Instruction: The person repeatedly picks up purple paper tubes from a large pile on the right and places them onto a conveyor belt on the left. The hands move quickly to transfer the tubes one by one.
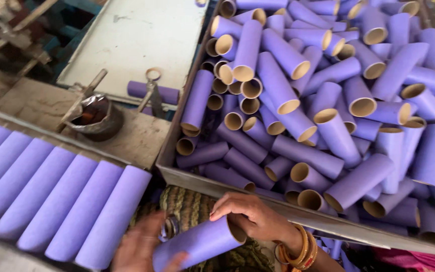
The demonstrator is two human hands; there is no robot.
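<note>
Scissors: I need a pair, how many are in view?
1. The scissors lie on the bench left of the bin, across a purple tube. Others may be hidden.

Two bare hands show at the bottom edge of the view, close together. The right hand [250, 216] reaches in from the lower right, palm down, with the fingers [227, 204] curled forward and pointing left, bent at the knuckles in a gripping curve. Its wrist angles down toward the lower right corner and wears several orange and gold bangles [298, 249]. The left hand [144, 247] sits lower and to the left, blurred, partly cut off by the bottom edge, fingers spread and pointing right toward the other hand.
</note>
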